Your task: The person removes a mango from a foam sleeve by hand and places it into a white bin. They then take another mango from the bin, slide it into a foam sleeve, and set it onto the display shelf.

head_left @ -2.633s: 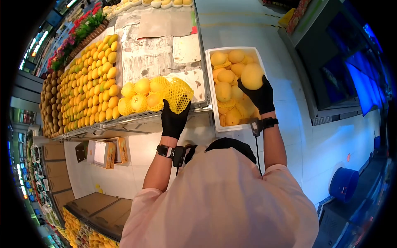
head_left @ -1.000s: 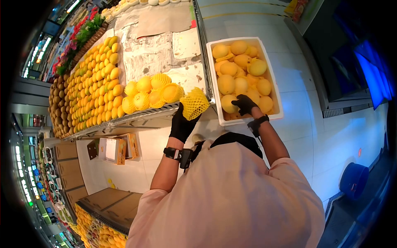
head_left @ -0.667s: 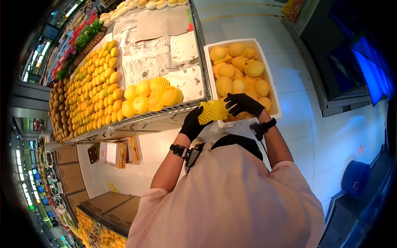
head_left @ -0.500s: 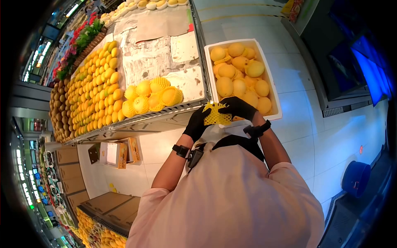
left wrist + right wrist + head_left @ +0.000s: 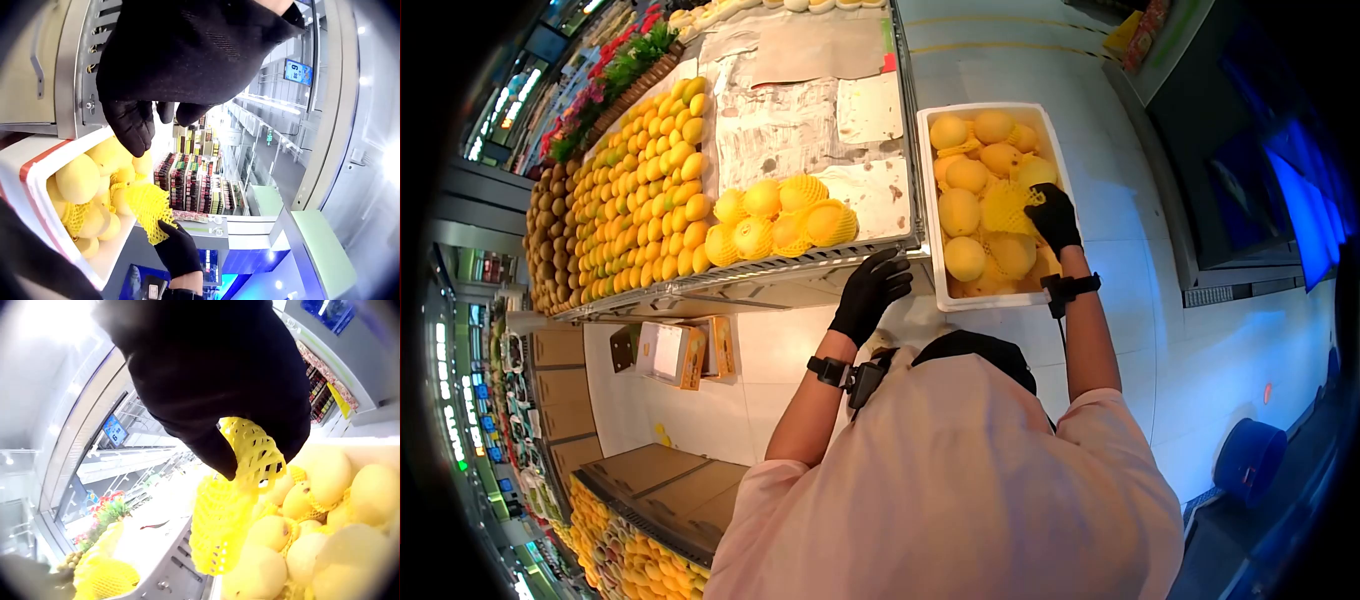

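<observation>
My right hand (image 5: 1055, 217), in a black glove, pinches a yellow foam fruit net (image 5: 1005, 207) over the white foam box (image 5: 945, 303). Up close in the right wrist view, the net (image 5: 222, 525) hangs down between thumb and fingers. Round yellow melons (image 5: 960, 212) fill the box, some wrapped in similar nets. My gloved left hand (image 5: 870, 295) holds nothing; its fingers are loosely bent, just off the corner of the display shelf. Above it on the shelf sits a group of netted melons (image 5: 830, 222).
Rows of mangoes (image 5: 640, 190) and brown round fruit cover the shelf's left part, beside paper lining (image 5: 770, 130). A metal rail (image 5: 800, 262) edges the shelf. Opened cartons (image 5: 670, 355) stand on the floor at left, a blue bin (image 5: 1250, 460) at right.
Half a second ago both hands held the net between them near the shelf corner. The left hand has let go, and the right has carried the net rightward over the melon box.
</observation>
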